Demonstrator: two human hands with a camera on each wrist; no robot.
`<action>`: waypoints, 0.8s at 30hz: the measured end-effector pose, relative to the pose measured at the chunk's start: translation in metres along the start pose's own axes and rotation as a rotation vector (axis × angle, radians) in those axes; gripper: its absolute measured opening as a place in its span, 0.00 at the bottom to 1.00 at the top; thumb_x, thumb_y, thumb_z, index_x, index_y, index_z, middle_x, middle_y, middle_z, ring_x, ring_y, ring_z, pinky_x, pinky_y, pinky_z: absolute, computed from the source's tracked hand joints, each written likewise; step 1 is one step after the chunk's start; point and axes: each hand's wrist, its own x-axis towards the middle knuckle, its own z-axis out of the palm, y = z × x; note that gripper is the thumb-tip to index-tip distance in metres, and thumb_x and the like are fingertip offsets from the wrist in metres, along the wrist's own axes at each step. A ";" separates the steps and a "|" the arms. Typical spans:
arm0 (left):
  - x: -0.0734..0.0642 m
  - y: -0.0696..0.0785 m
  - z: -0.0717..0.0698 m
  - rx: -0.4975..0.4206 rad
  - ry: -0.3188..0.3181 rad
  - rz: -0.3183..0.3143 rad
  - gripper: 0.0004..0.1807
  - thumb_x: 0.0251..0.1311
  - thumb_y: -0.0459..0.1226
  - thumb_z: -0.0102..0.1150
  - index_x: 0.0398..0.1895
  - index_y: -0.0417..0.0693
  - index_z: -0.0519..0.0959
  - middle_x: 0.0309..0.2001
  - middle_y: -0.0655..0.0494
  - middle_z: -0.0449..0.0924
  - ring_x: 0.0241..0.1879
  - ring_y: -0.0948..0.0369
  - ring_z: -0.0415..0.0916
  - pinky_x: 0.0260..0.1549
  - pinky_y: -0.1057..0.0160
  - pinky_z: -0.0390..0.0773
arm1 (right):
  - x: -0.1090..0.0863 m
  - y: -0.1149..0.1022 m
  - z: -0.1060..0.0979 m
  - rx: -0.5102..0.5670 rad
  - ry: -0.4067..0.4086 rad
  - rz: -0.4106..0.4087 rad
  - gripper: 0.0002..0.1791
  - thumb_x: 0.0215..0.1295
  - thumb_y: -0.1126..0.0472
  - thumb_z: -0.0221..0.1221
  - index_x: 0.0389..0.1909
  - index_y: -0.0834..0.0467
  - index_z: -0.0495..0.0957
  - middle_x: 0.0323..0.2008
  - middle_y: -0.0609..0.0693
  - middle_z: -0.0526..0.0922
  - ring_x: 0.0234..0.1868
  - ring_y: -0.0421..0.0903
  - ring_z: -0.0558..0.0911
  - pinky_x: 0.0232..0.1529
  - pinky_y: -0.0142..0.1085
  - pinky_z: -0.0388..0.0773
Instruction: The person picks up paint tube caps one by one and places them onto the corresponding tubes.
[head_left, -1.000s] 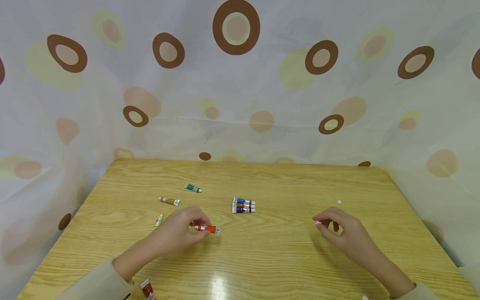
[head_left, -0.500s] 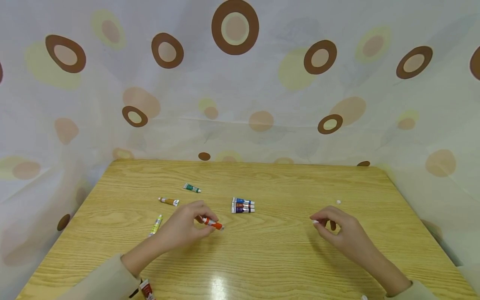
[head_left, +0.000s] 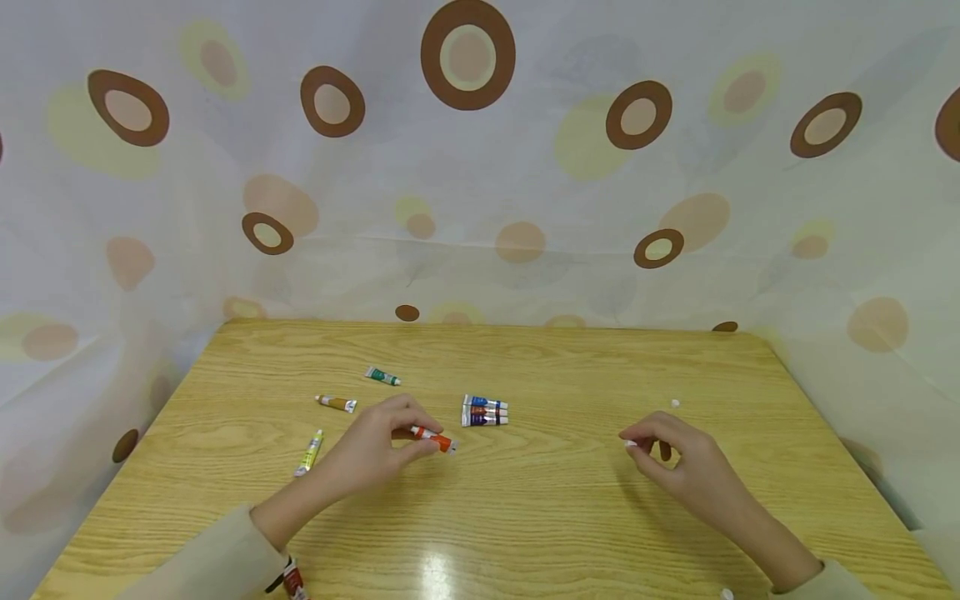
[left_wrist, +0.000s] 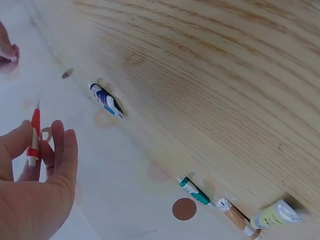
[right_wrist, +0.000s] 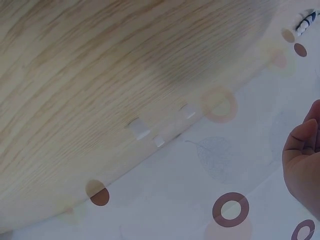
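Note:
My left hand (head_left: 375, 450) pinches an orange-red paint tube (head_left: 437, 440) between thumb and fingers, above the table left of centre. In the left wrist view this tube (left_wrist: 34, 135) stands nearly upright, its narrow nozzle end down. To the right, my right hand (head_left: 690, 467) pinches a small white cap (head_left: 631, 444) between thumb and fingertips. Just beyond the left hand, several paint tubes (head_left: 486, 411) with blue, orange-brown and purple bands lie side by side. Only part of the right hand (right_wrist: 302, 155) shows in the right wrist view, and its fingertips are out of sight.
Green (head_left: 383, 376), ochre (head_left: 336, 403) and yellow paint tubes (head_left: 309, 452) lie apart on the left. A dark red tube (head_left: 296, 581) is partly behind the left sleeve. White caps (head_left: 675, 403) lie on the wooden table (head_left: 570, 533) at right. Patterned sheeting (head_left: 525, 200) surrounds it.
My left hand has moved right and slightly away from me, with the orange-red paint tube tilting in its fingers. The yellow tube is now uncovered. My right hand has shifted barely leftward.

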 end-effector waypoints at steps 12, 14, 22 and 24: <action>0.006 0.001 0.006 -0.103 0.082 -0.021 0.14 0.61 0.27 0.68 0.50 0.44 0.84 0.45 0.49 0.81 0.43 0.59 0.86 0.43 0.72 0.85 | -0.001 0.001 0.000 0.005 0.008 -0.005 0.18 0.55 0.76 0.70 0.39 0.50 0.85 0.32 0.35 0.81 0.31 0.28 0.72 0.30 0.21 0.68; 0.008 0.001 0.006 -0.103 0.088 -0.025 0.16 0.61 0.27 0.67 0.52 0.44 0.83 0.46 0.49 0.82 0.43 0.59 0.87 0.43 0.71 0.85 | -0.001 0.001 0.000 0.007 0.008 -0.004 0.18 0.55 0.76 0.70 0.39 0.50 0.85 0.32 0.35 0.81 0.31 0.28 0.72 0.30 0.21 0.69; 0.012 0.006 0.009 -0.037 0.100 -0.008 0.18 0.60 0.28 0.68 0.54 0.40 0.84 0.45 0.53 0.84 0.42 0.60 0.85 0.47 0.59 0.87 | 0.000 0.001 0.000 0.004 0.002 0.004 0.17 0.56 0.76 0.69 0.40 0.51 0.85 0.33 0.35 0.81 0.31 0.28 0.73 0.30 0.23 0.70; 0.013 0.007 0.010 -0.024 0.098 0.011 0.16 0.60 0.28 0.68 0.52 0.39 0.85 0.45 0.53 0.84 0.42 0.60 0.85 0.47 0.59 0.87 | 0.000 0.000 0.000 0.002 -0.001 0.006 0.17 0.57 0.76 0.69 0.40 0.51 0.85 0.33 0.35 0.81 0.31 0.28 0.73 0.30 0.23 0.70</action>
